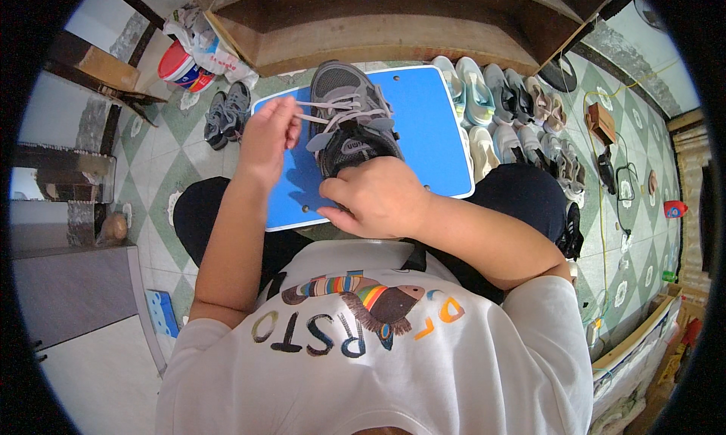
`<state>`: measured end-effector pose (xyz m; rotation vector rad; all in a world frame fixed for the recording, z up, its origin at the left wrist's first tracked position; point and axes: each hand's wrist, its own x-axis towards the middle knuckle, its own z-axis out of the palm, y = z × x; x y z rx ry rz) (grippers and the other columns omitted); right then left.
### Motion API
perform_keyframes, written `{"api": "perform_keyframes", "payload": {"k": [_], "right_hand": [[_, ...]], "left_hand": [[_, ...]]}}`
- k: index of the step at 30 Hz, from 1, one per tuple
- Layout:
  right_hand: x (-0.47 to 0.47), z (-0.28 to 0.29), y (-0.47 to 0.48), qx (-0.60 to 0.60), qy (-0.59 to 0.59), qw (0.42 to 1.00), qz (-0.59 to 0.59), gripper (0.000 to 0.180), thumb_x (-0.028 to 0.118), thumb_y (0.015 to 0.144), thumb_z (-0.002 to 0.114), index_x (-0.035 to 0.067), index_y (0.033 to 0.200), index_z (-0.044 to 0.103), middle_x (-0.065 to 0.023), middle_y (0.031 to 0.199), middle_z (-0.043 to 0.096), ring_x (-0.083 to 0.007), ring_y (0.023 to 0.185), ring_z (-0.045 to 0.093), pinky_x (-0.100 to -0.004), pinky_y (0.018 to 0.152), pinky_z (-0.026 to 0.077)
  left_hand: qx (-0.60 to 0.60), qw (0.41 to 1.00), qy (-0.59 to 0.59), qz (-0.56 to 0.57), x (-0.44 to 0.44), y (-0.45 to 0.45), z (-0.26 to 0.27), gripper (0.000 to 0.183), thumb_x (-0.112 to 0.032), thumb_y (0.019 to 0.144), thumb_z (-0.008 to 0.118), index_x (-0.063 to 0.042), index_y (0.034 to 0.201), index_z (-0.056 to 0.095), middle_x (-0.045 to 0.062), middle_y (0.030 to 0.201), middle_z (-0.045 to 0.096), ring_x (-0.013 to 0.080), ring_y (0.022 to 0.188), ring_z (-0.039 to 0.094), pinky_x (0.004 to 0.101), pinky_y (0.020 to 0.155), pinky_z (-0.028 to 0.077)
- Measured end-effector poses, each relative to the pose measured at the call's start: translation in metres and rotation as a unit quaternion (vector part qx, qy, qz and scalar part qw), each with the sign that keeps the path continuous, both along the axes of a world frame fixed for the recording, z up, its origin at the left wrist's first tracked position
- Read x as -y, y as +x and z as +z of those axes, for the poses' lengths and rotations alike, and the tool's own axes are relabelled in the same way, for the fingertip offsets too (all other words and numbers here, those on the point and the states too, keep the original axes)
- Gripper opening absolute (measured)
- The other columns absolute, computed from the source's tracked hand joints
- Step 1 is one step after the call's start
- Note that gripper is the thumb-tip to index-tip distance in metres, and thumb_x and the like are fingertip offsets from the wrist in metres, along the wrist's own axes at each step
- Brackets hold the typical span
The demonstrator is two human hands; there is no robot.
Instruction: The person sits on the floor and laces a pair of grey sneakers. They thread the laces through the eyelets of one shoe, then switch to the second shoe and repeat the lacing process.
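A grey and black lace-up sneaker (347, 97) rests on a blue board with a white rim (422, 111) in front of me, its toe pointing away. My left hand (273, 126) is beside the sneaker, fingers pinched on its pale shoelace (312, 105). Two strands of the lace stretch from the eyelets to those fingers. At the heel end, my right hand (377, 196) is curled over the collar and holds the shoe. The heel itself is hidden behind that hand. The black padded tongue (353, 145) shows between the laces and my right hand.
Several pairs of shoes (477, 89) stand in rows to the right. Another grey pair (227, 114) sits to the left, near a red-lidded bucket (184, 66). A wooden shelf unit (391, 35) rises behind the board. A yellow cord (602, 219) runs along the tiled floor.
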<state>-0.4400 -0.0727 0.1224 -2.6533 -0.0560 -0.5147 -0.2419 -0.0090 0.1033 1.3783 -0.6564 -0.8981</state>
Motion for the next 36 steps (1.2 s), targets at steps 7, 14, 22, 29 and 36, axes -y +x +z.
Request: {"api": "perform_keyframes", "payload": {"k": [7, 14, 22, 29, 36], "right_hand": [[0.001, -0.001, 0.001, -0.006, 0.002, 1.000, 0.001, 0.018, 0.029, 0.075, 0.060, 0.011, 0.079, 0.058, -0.0074, 0.058, 0.053, -0.0272, 0.054, 0.056, -0.0390, 0.048, 0.044], [0.000, -0.001, 0.001, -0.004, 0.001, 1.000, -0.005, 0.017, 0.028, 0.075, 0.060, 0.011, 0.078, 0.058, -0.0070, 0.058, 0.052, -0.0270, 0.054, 0.056, -0.0389, 0.048, 0.044], [0.000, -0.001, 0.001, 0.005, -0.002, 1.000, -0.003, 0.017, 0.028, 0.074, 0.060, 0.011, 0.078, 0.058, -0.0067, 0.058, 0.052, -0.0266, 0.054, 0.056, -0.0384, 0.048, 0.044], [0.001, -0.002, 0.002, 0.007, 0.004, 1.000, -0.001, 0.017, 0.027, 0.074, 0.060, 0.011, 0.077, 0.058, -0.0067, 0.058, 0.052, -0.0264, 0.054, 0.056, -0.0384, 0.048, 0.044], [0.000, 0.001, 0.001, 0.006, 0.004, 1.000, -0.001, 0.017, 0.027, 0.074, 0.061, 0.011, 0.077, 0.058, -0.0069, 0.058, 0.052, -0.0266, 0.054, 0.056, -0.0385, 0.048, 0.044]], "left_hand": [[0.111, 0.990, 0.061, -0.056, -0.004, -0.016, 0.009, 0.018, -0.024, 0.087, 0.053, -0.007, 0.083, 0.055, -0.002, 0.070, 0.051, 0.0054, 0.059, 0.044, 0.0194, 0.052, 0.035], [0.078, 0.995, 0.036, -0.046, -0.004, -0.002, 0.003, 0.013, -0.021, 0.086, 0.056, -0.009, 0.089, 0.057, -0.005, 0.074, 0.053, 0.0031, 0.061, 0.044, 0.0180, 0.054, 0.034], [0.070, 0.997, -0.001, -0.012, -0.003, -0.010, -0.010, 0.015, -0.019, 0.085, 0.057, -0.007, 0.093, 0.057, -0.004, 0.078, 0.057, 0.0029, 0.065, 0.046, 0.0179, 0.055, 0.034], [0.126, 0.992, 0.013, 0.001, -0.001, -0.032, 0.006, 0.013, -0.019, 0.087, 0.055, -0.006, 0.087, 0.055, -0.002, 0.073, 0.053, 0.0044, 0.062, 0.045, 0.0188, 0.054, 0.035], [0.032, 0.996, -0.052, 0.069, -0.002, -0.011, -0.010, 0.016, -0.020, 0.085, 0.057, -0.005, 0.091, 0.057, -0.002, 0.075, 0.054, 0.0040, 0.063, 0.046, 0.0192, 0.054, 0.036]]}}
